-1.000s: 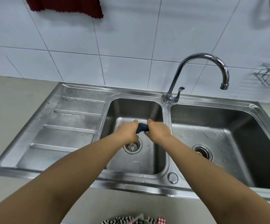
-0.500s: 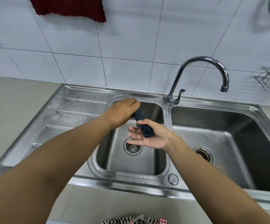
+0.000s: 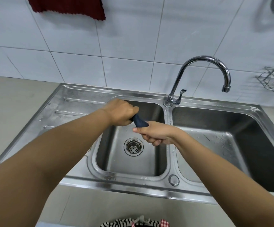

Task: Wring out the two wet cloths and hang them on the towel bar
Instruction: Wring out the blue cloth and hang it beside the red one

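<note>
- Head view shows both hands over the left basin point(image 3: 129, 163) of the steel sink, with a dark blue cloth point(image 3: 139, 121) twisted into a short rope between them, held above the drain point(image 3: 133, 146).
- Half a second ago the right hand point(image 3: 156, 134) lay palm up and loose under the cloth; now its fingers are curled tight round the lower end.
- Left hand point(image 3: 122, 112) is fisted on the upper end, as it was, so both hands now clamp the cloth.
- A second ago the fists sat level and close together; now the left is higher and farther back, the right lower and nearer.
- My reading: this is a re-grip for another twist, so wringing of this cloth goes on.
- A dark red cloth point(image 3: 67, 6) already hangs at the top of the wall; whatever it hangs from is out of view.
</note>
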`<action>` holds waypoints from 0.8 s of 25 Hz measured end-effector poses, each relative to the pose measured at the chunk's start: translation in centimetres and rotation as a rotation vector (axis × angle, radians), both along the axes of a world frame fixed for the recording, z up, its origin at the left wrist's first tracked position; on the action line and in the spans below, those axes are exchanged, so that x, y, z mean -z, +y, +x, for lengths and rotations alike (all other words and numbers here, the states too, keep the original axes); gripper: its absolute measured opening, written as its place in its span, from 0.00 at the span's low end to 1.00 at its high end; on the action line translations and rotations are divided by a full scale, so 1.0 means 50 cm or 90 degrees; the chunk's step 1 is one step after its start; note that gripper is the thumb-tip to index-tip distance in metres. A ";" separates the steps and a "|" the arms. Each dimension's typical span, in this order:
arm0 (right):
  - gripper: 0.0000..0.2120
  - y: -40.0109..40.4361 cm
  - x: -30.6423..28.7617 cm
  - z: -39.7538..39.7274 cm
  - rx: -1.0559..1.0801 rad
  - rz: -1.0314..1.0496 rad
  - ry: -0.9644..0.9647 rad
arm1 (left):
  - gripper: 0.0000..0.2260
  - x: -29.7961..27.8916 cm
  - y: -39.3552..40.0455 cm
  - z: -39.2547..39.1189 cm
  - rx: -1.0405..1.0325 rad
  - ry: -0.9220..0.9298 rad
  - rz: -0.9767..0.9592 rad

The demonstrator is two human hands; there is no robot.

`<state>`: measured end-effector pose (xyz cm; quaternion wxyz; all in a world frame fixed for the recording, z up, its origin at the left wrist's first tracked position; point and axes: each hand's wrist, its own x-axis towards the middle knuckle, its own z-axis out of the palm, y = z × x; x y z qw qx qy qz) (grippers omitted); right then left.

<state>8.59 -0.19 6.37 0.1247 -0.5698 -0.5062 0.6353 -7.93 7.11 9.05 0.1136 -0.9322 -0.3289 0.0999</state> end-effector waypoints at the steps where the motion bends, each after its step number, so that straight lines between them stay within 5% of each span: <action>1: 0.16 0.006 0.002 0.003 -0.043 0.068 -0.118 | 0.11 0.003 -0.007 0.008 -0.002 0.019 0.004; 5: 0.12 0.029 0.032 0.023 -0.198 0.276 -0.558 | 0.10 0.036 -0.041 0.047 -0.101 0.030 -0.089; 8: 0.12 0.025 0.050 0.039 -0.242 0.408 -0.727 | 0.02 0.077 -0.065 0.072 -0.242 -0.064 -0.288; 15: 0.09 0.026 0.079 0.058 -0.210 0.655 -0.737 | 0.12 0.123 -0.123 0.080 -0.565 -0.590 -0.879; 20: 0.05 0.029 0.092 0.050 -0.082 0.739 -0.638 | 0.14 0.100 -0.151 0.089 -0.631 -0.771 -1.078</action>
